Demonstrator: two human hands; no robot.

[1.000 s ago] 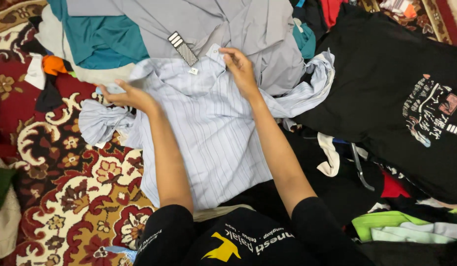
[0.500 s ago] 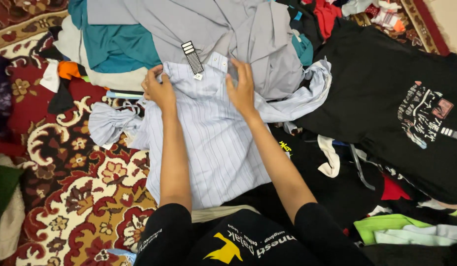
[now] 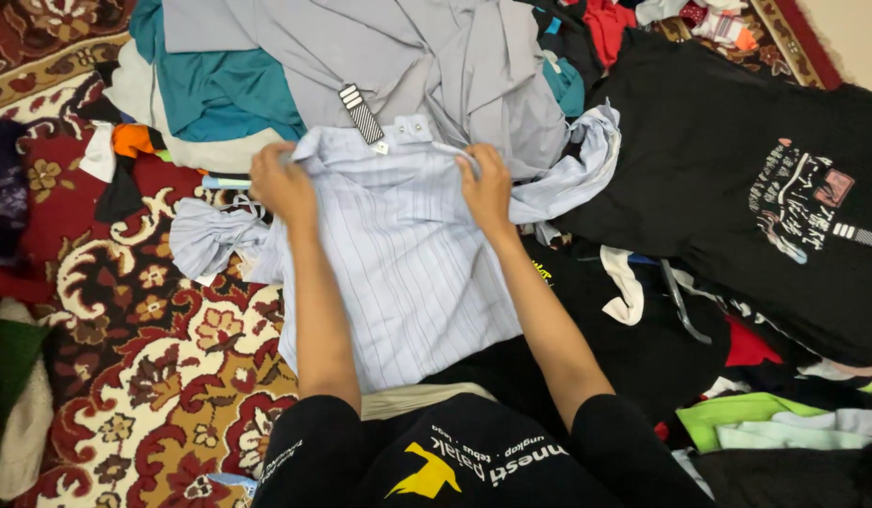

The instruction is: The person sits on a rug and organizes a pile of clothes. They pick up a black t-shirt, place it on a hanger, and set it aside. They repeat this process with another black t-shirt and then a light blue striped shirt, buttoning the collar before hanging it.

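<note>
A light blue striped shirt point(image 3: 398, 273) lies flat on the floor in front of me, collar away from me. My left hand point(image 3: 282, 181) grips its left shoulder near the collar. The right shoulder is pinched by my right hand point(image 3: 485, 184). One sleeve point(image 3: 206, 240) is bunched at the left, and the other sleeve point(image 3: 577, 160) trails off to the right.
A grey garment point(image 3: 436, 66) and a teal one point(image 3: 220, 85) lie beyond the shirt. A black printed T-shirt point(image 3: 737, 188) is spread at the right, with green and red clothes point(image 3: 746, 414) near it. A patterned red carpet point(image 3: 154, 376) shows at the left.
Both hands moved up from the shirt's body and sleeve to its shoulders beside the collar and took hold of the cloth there.
</note>
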